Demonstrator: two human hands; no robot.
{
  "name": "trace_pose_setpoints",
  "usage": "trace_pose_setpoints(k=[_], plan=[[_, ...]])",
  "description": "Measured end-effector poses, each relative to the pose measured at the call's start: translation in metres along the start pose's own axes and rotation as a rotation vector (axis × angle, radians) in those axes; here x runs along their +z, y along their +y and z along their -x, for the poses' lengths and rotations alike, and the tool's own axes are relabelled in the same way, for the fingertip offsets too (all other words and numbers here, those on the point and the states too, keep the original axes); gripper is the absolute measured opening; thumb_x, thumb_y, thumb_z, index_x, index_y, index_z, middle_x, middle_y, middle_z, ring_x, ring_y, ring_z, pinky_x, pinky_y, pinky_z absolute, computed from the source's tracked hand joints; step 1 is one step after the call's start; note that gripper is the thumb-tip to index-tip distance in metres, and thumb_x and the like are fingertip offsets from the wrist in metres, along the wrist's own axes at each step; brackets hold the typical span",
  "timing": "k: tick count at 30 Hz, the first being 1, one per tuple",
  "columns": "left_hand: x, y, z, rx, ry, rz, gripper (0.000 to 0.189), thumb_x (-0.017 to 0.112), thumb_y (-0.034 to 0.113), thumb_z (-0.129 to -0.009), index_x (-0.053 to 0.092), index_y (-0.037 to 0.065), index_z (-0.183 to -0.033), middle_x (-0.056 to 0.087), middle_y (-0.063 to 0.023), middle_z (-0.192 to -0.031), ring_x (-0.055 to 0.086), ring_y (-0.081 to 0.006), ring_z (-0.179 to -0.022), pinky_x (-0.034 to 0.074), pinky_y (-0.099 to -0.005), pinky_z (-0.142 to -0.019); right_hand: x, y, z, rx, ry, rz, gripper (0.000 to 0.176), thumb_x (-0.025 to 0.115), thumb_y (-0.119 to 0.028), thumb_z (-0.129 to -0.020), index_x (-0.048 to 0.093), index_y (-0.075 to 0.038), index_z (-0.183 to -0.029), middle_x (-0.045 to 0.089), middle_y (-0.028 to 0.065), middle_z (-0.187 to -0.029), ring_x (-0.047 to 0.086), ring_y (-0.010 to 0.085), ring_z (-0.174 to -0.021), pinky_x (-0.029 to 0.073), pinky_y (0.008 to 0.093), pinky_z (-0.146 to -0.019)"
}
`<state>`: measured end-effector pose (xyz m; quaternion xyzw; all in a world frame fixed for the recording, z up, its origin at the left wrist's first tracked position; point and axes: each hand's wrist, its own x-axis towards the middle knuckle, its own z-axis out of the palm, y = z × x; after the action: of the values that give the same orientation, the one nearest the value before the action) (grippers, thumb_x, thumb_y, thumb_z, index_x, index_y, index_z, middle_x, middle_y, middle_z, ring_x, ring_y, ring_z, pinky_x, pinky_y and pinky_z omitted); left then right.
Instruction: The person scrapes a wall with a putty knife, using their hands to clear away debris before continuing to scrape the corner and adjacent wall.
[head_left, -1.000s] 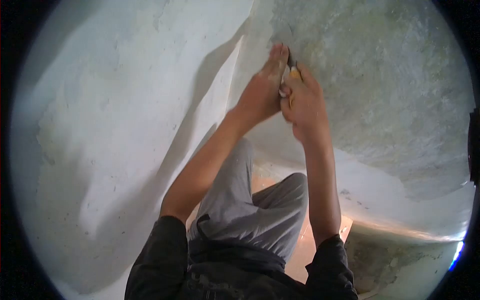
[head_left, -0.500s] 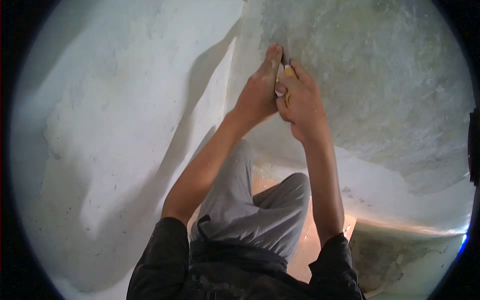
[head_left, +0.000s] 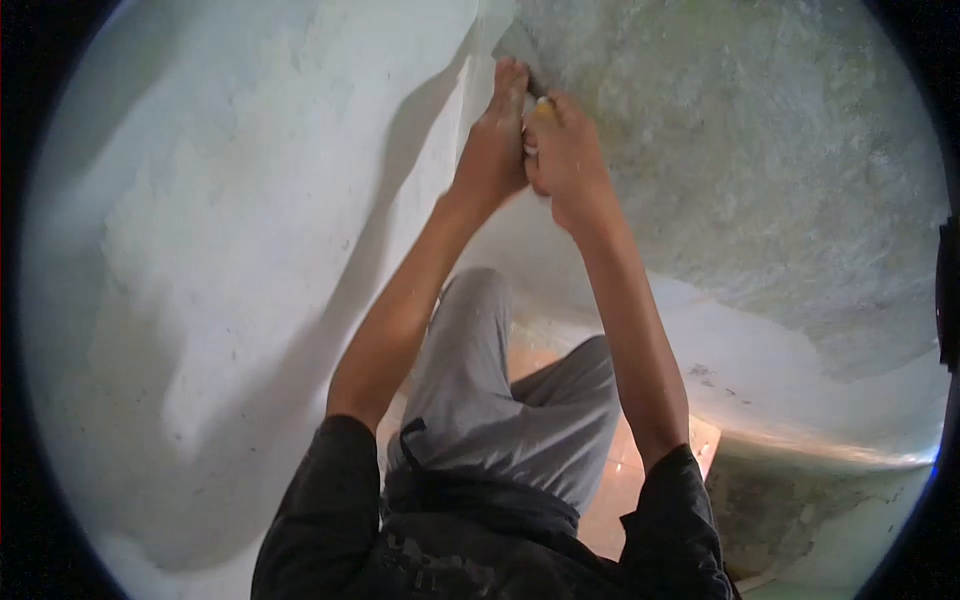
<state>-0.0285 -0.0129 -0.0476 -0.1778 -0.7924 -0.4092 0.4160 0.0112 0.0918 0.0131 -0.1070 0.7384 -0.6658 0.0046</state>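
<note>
My right hand (head_left: 567,150) is wrapped around the yellow handle (head_left: 545,106) of a putty knife. Its grey blade (head_left: 515,45) points up and to the left and lies against the greenish-grey wall (head_left: 720,150) close to the corner. Right beside it is my left hand (head_left: 497,135), its fingers pressed together and reaching up next to the blade. Between the two hands shows a bit of whitish material; what my left hand holds, if anything, is hidden.
A pale, patchy wall (head_left: 250,200) on the left meets the grey wall at a corner, with arm shadows across it. Below are my bent legs in grey trousers (head_left: 480,420) and an orange-tan floor (head_left: 620,490). A darker, stained surface (head_left: 770,510) lies at lower right.
Both hands and the putty knife have moved up and left toward the corner. The blade has turned from nearly upright to leaning left.
</note>
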Motion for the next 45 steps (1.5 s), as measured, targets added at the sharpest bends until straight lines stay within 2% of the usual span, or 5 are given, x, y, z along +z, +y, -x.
trace_pose_setpoints(k=[3,5,18,29,45], plan=[[-0.014,0.021,0.005,-0.002,-0.11,0.089,0.095,0.071,0.002,-0.077,0.013,0.005,-0.151,0.038,-0.0269,-0.145,0.043,-0.0379,-0.131,0.041,-0.04,-0.106,0.007,-0.002,0.001,-0.288,0.08,0.155,0.019,0.049,-0.006,-0.088,0.052,-0.001,-0.105,0.043,0.0006,-0.07,0.031,0.0049,-0.047,0.022,0.0232,-0.038],[-0.016,0.02,0.003,-0.014,-0.134,0.104,0.094,0.069,-0.003,-0.069,0.019,-0.002,-0.148,0.028,-0.0289,-0.149,0.034,-0.0385,-0.136,0.044,-0.0403,-0.104,0.003,-0.027,0.014,0.045,-0.045,-0.211,0.021,0.048,-0.006,-0.089,0.051,0.0,-0.109,0.043,0.0006,-0.07,0.03,0.0046,-0.046,0.022,0.0222,-0.039],[-0.014,0.018,0.01,-0.069,-0.139,0.131,0.085,0.064,-0.004,-0.073,0.02,-0.006,-0.146,0.025,-0.0319,-0.149,0.029,-0.0399,-0.138,0.043,-0.0421,-0.105,-0.002,-0.013,0.008,-0.105,-0.105,-0.075,0.027,0.046,-0.008,-0.091,0.05,0.001,-0.116,0.04,-0.001,-0.07,0.029,0.0037,-0.05,0.021,0.0216,-0.039],[-0.017,0.025,0.007,-0.014,-0.085,0.085,0.083,0.063,-0.003,-0.076,0.021,-0.003,-0.148,0.024,-0.027,-0.151,0.027,-0.0361,-0.141,0.04,-0.0417,-0.108,-0.001,-0.032,0.026,0.064,-0.127,-0.207,0.044,0.043,-0.04,-0.103,0.049,-0.007,-0.132,0.039,-0.0039,-0.07,0.028,0.0028,-0.051,0.023,0.0191,-0.04],[-0.022,0.014,0.0,-0.008,-0.086,0.063,0.083,0.063,-0.004,-0.075,0.022,-0.006,-0.146,0.026,-0.0276,-0.15,0.028,-0.0365,-0.141,0.037,-0.0404,-0.111,0.008,-0.028,0.014,0.113,-0.138,-0.245,0.042,0.043,-0.036,-0.103,0.046,-0.008,-0.134,0.039,-0.0061,-0.068,0.03,0.0013,-0.055,0.025,0.0177,-0.045]])
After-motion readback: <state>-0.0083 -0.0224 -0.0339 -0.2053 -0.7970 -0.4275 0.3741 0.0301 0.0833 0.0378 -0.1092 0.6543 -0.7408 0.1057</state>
